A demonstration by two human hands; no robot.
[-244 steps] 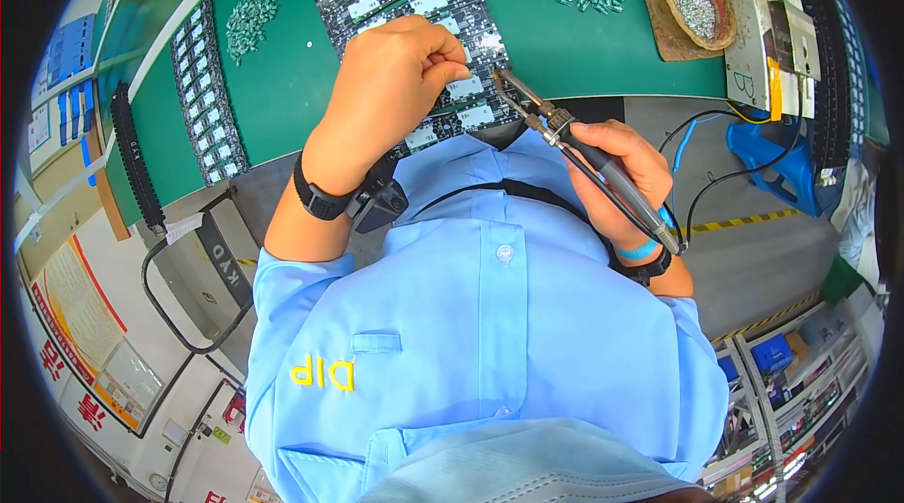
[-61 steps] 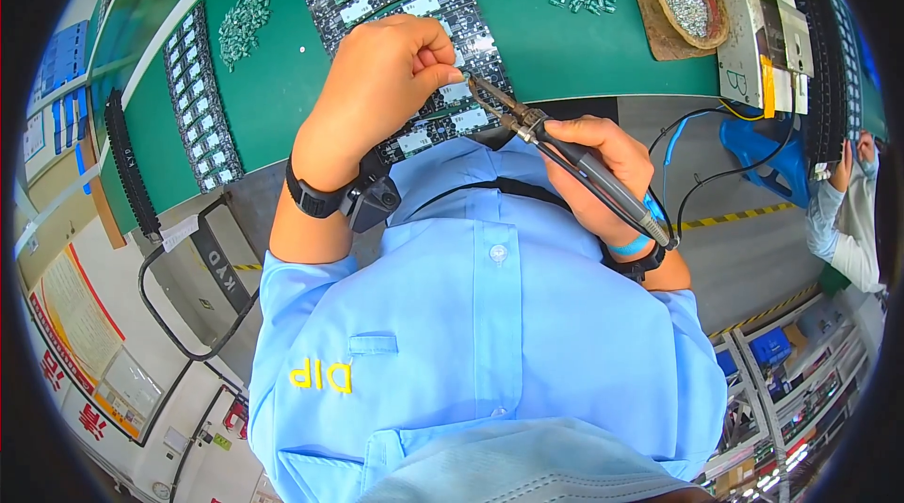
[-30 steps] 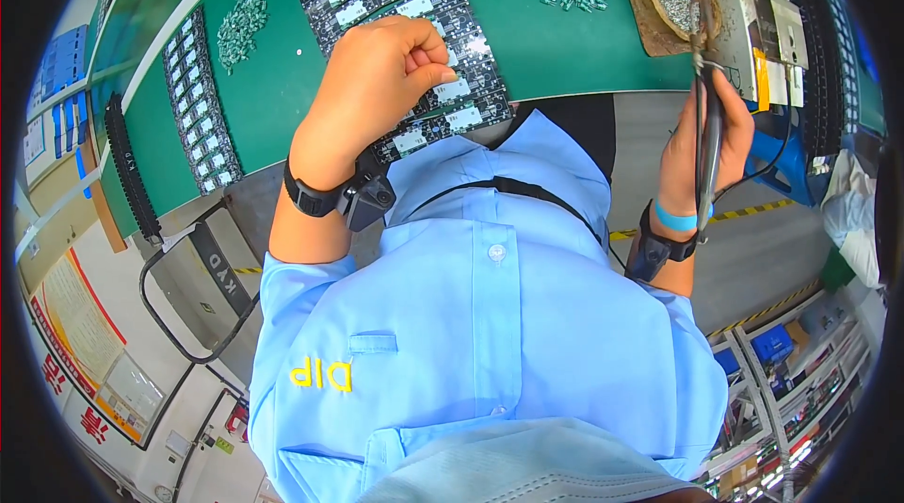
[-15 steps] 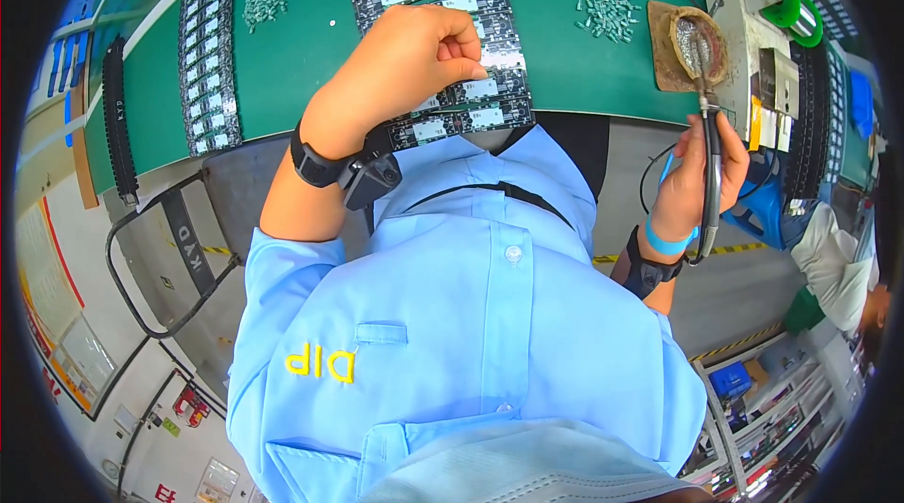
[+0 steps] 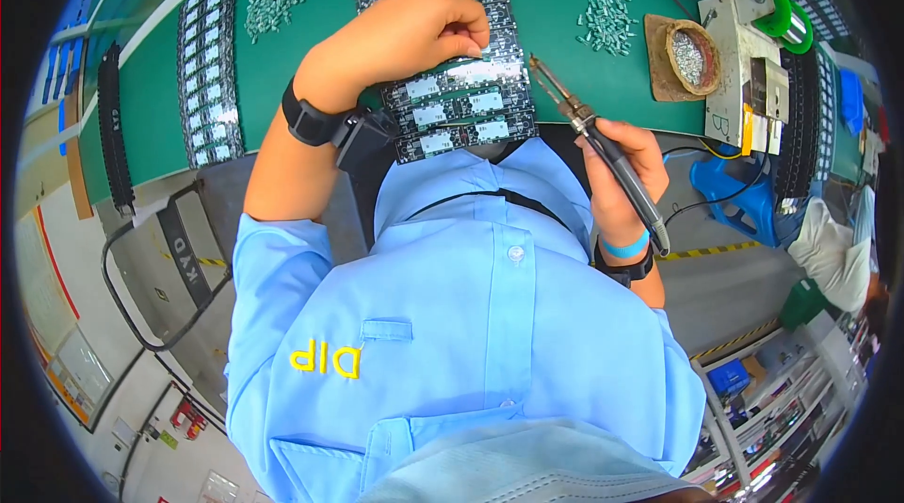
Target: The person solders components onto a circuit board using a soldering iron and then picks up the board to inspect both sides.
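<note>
Green desk [image 5: 301, 98] on the far side, grey floor [image 5: 716, 286] nearer. Circuit boards [image 5: 490, 74] under the pinching left hand [image 5: 414, 27], any contents unclear; soldering iron [image 5: 593, 138] gripped in the right hand [image 5: 610, 197], right of the boards.

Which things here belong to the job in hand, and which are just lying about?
In use:
soldering iron, in the right hand
circuit boards, under the left hand
likely also the bowl of metal bits

Apparently just lying about:
blue stool
blue bin, lower right
</note>
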